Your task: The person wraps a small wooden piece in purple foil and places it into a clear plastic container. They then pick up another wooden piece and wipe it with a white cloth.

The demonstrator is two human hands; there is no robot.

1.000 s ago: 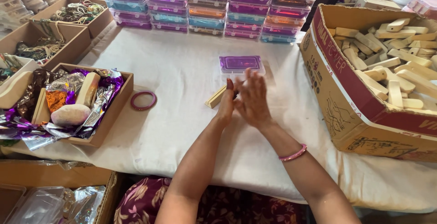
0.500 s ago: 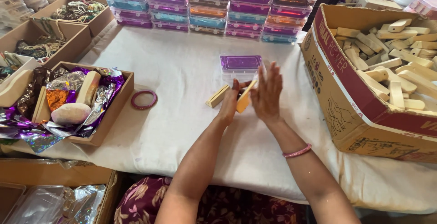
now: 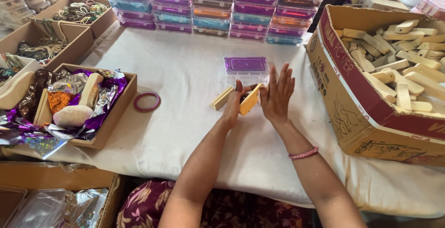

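White cloth covers the table (image 3: 185, 130), which is ringed by cartons and stacked boxes. Near its middle the left hand (image 3: 235, 104) grips a small orange-wrapped block (image 3: 249, 100) between thumb and fingers, holding it tilted just above the cloth. The right hand (image 3: 277, 94) stands upright just beside the block, palm facing it, fingers spread and released, holding nothing. A second ago the two hands were pressed together over the block; half a second ago they had begun to part, and now the gap is wider and the block's orange face shows plainly.

A bare wooden block (image 3: 221, 98) lies on the cloth just left of the left hand. Behind the hands sits a clear plastic case with a purple glitter lid (image 3: 246, 66). Along the far edge runs a row of stacked clear cases (image 3: 218, 5) filled with purple, orange, teal and pink. At the right a large brown carton with a red band (image 3: 366, 112) holds many pale wooden blocks (image 3: 403, 70). At the left an open cardboard box (image 3: 123, 103) holds purple and silver foil, and a dark red bangle (image 3: 147, 102) lies beside it on the cloth.
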